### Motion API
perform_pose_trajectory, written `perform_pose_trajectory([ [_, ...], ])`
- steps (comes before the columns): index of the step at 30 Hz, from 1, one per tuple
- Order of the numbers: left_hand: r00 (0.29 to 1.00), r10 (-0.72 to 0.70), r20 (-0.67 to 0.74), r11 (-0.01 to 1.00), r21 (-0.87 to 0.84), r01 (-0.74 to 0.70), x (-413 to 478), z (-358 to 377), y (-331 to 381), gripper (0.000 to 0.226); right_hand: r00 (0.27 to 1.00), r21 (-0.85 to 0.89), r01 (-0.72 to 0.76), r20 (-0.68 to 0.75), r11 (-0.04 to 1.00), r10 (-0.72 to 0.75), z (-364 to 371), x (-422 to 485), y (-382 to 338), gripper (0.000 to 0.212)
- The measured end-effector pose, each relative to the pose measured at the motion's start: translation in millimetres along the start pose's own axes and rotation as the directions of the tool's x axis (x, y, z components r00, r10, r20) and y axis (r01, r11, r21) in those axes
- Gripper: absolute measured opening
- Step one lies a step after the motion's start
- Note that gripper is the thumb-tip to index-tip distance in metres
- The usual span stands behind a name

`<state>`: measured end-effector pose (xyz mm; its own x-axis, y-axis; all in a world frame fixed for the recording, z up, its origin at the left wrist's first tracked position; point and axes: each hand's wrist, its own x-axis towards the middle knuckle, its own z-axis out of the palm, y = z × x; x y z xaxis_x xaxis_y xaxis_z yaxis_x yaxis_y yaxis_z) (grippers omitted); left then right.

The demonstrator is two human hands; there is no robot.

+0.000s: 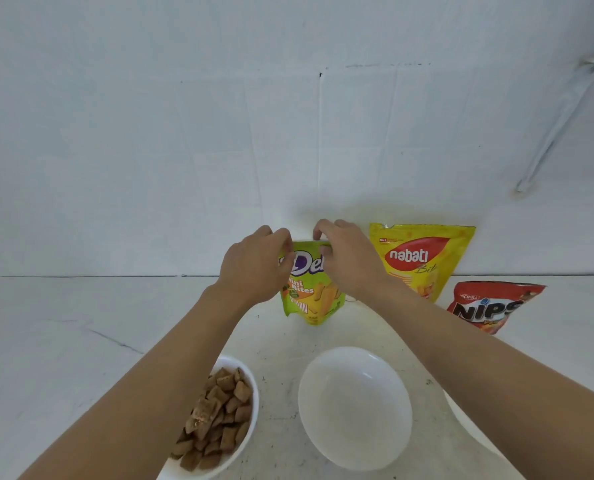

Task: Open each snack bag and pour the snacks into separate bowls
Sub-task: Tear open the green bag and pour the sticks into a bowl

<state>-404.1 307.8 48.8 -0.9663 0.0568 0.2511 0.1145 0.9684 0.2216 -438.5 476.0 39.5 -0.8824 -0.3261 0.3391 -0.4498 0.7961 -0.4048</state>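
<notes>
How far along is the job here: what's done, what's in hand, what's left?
Done: one bowl holds brown pillow snacks. In hand: the left hand and right hand pinch the top of the green bag; whether it is open is unclear. Left: the empty bowl, plus the yellow nabati bag and red Nips bag, both apparently unopened.

The left grip (254, 268) and right grip (347, 261) cover the top edge of the green bag (311, 303) and much of its purple name, so the fingertips behind it are hidden, and whether the seal is torn cannot be told. The right forearm (461, 358) hides the lower left corner of the yellow bag (423, 258) and all but a sliver of a white bowl (456, 407). The left forearm (157, 375) covers part of the bowl of brown snacks (255, 403), which the bottom edge also cuts off.
</notes>
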Motion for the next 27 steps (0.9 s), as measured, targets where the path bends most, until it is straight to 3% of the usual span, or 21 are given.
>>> perform_pose_trajectory([
  [5, 0.99, -0.02, -0.136, 1.0, 0.004, 0.021, -24, -45, -15, 0.024, 0.997, 0.051, 0.056, -0.054, 0.997, -0.053, -21, 2, -47, 0.017],
  [14, 0.963, -0.158, -0.217, 0.981, 0.073, 0.178, -107, -131, -88, 0.026, 0.978, 0.133, 0.209, -0.042, 0.969, -0.206, -16, -3, -175, 0.02],
  [22, 0.884, -0.312, -0.347, 0.918, 0.129, 0.375, -213, -170, -175, 0.032, 0.931, 0.221, 0.334, 0.073, 0.917, -0.357, 39, -33, -301, 0.026],
  [27, 0.859, -0.383, -0.341, 0.876, 0.16, 0.454, -263, -171, -219, 0.034, 0.902, 0.245, 0.359, 0.155, 0.901, -0.402, 77, -57, -351, 0.029],
])
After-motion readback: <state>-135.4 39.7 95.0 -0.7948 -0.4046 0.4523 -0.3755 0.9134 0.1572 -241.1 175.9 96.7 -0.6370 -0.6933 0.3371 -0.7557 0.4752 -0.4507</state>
